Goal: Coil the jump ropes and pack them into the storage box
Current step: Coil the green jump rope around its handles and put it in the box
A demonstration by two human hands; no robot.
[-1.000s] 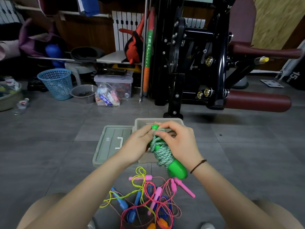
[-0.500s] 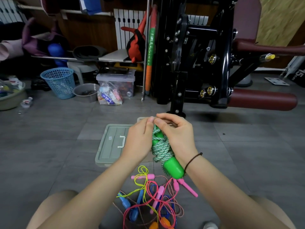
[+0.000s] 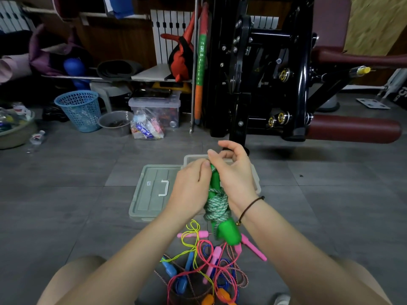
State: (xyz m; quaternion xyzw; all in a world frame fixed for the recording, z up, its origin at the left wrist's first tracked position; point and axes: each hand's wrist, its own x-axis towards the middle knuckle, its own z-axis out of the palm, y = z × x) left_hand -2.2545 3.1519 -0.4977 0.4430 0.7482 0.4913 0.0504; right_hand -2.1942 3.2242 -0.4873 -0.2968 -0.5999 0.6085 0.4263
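Note:
A green-handled jump rope (image 3: 217,205), its green-and-white cord wound around the two handles, is held upright between my hands above the floor. My left hand (image 3: 190,188) grips the bundle from the left. My right hand (image 3: 234,172) holds it from the right, fingers curled near the top handle. Behind my hands stands the grey storage box (image 3: 255,183), mostly hidden. Its lid (image 3: 152,192) lies flat to the left. A tangle of pink, yellow, blue and orange jump ropes (image 3: 204,267) lies on the floor between my knees.
A black exercise machine (image 3: 264,73) with maroon pads stands behind the box. A blue basket (image 3: 79,111), a grey bowl (image 3: 115,123), a clear bin (image 3: 156,106) and a plastic bag (image 3: 146,127) sit at the back left. Grey tiled floor spreads on both sides.
The cord has slid lower on the bundle, baring the upper green handle. My right hand has lifted, its fingers now curled above the top of the handles.

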